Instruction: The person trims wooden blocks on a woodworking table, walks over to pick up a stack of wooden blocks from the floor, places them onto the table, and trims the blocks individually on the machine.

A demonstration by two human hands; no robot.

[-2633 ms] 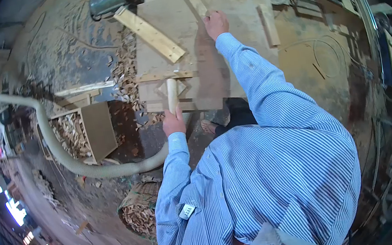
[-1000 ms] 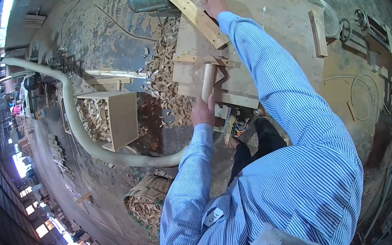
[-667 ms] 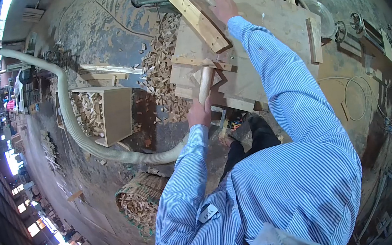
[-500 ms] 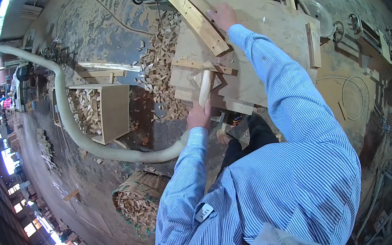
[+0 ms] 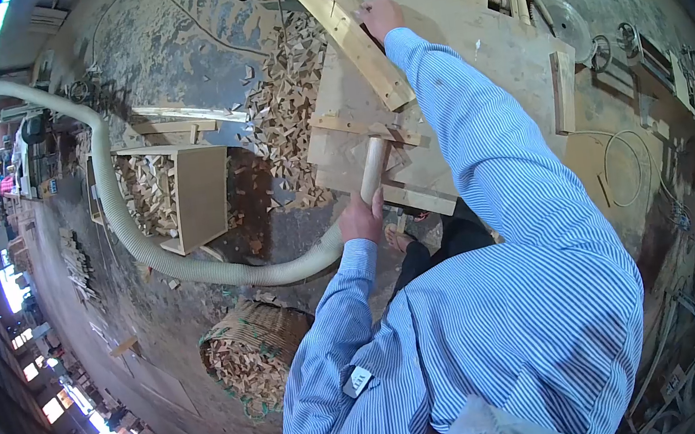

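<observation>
I see left hand (image 5: 361, 219) wrapped round near end of wooden rod (image 5: 373, 166), which points inward over near edge of surface (image 5: 487, 78), far end by narrow strip (image 5: 347, 125). Right hand (image 5: 381, 18) at surface's far part, fingers bent beside long board (image 5: 354, 47); whether gripping, I cannot tell. Open room between right sleeve (image 5: 494, 138) and wood block (image 5: 563, 93) along right edge. Rod pale, rounded; board flat, yellowish, dark-spotted. Ribbed hose (image 5: 198, 274) curves beyond surface.

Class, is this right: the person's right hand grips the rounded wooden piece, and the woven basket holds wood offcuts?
Not quite: the left hand, not the right hand, grips the rounded wooden piece, as the head view shows. The woven basket does hold wood offcuts.
</observation>
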